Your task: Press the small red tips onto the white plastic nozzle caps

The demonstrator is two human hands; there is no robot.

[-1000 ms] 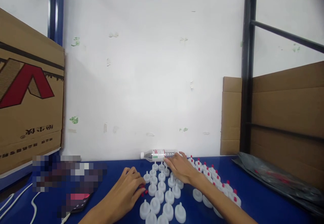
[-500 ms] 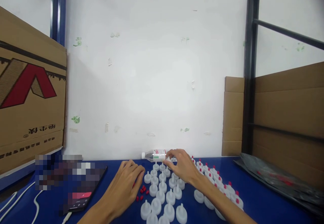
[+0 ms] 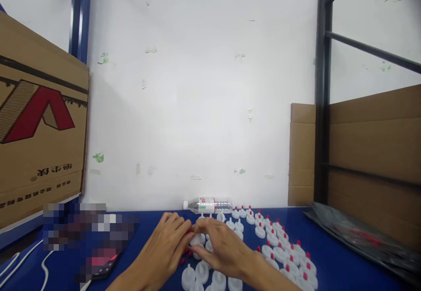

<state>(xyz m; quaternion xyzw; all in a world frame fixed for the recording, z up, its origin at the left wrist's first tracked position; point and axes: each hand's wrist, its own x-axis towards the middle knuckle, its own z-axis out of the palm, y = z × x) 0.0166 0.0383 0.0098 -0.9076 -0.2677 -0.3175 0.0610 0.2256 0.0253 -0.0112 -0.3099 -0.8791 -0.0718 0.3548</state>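
My left hand (image 3: 169,238) and my right hand (image 3: 222,243) meet above the near middle of the blue table, fingertips close together. A white nozzle cap (image 3: 196,239) shows between them, pinched by my right thumb and fingers. My left fingers are closed, and what they hold is hidden. Small red tips (image 3: 183,261) lie loose beneath my left hand. Below and behind my hands stand several white nozzle caps without red tips (image 3: 201,272). To the right are rows of white nozzle caps with red tips (image 3: 272,239).
A clear plastic bottle with a label (image 3: 207,205) lies on its side by the wall. At left are a phone (image 3: 104,270), white cables (image 3: 46,264) and a large cardboard box (image 3: 42,150). A grey plastic bag (image 3: 355,234) lies at right, near a black rack post (image 3: 322,107).
My right hand has come back from beside the bottle to my left hand, bringing a white nozzle cap. The left hand has shifted slightly right, and the view has tilted a little.
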